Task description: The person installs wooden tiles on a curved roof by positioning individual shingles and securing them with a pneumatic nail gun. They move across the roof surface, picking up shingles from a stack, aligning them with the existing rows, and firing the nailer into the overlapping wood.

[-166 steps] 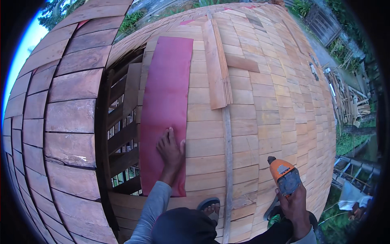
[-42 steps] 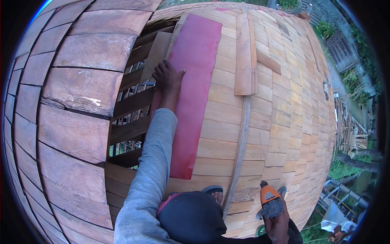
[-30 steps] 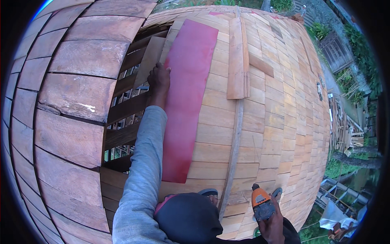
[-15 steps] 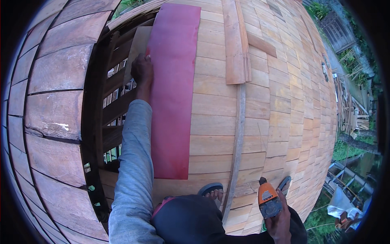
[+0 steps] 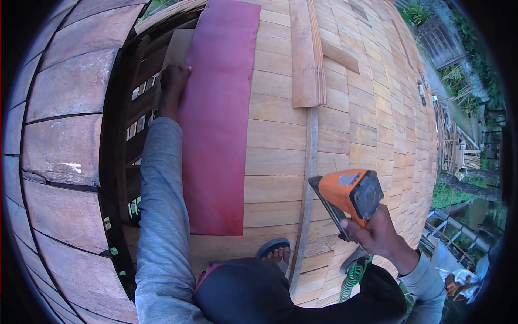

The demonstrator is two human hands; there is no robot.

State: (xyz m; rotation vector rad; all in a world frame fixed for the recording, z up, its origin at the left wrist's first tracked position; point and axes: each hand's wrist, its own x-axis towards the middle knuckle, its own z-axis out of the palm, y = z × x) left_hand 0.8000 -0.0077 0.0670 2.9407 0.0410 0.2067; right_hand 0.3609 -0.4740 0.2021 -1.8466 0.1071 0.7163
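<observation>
A long red sheet [image 5: 218, 129] lies flat over the wooden shingles, running away from me along the roof opening. At its left edge, toward the far end, is my left hand [image 5: 174, 86], fingers curled and closed on that edge; part of the grip is hidden. My right hand [image 5: 377, 235] grips the handle of an orange nail gun [image 5: 345, 191] at the right. The gun is held above the shingles, its dark nose pointing left, apart from the red sheet. A green coiled air hose [image 5: 352, 278] hangs below my right hand.
Left of the sheet is an open gap [image 5: 141, 151] with dark rafters. Beyond it lie weathered shingles [image 5: 65, 146]. Stacked boards [image 5: 305, 59] rest on the shingles, with a narrow batten [image 5: 310, 173] running toward me. My sandalled foot [image 5: 278, 251] stands near the sheet's end. The roof drops off right.
My right hand has lifted the nail gun from the lower right, up and slightly left, bringing the hose into view. My left hand stays at the sheet's edge. The view has shifted slightly.
</observation>
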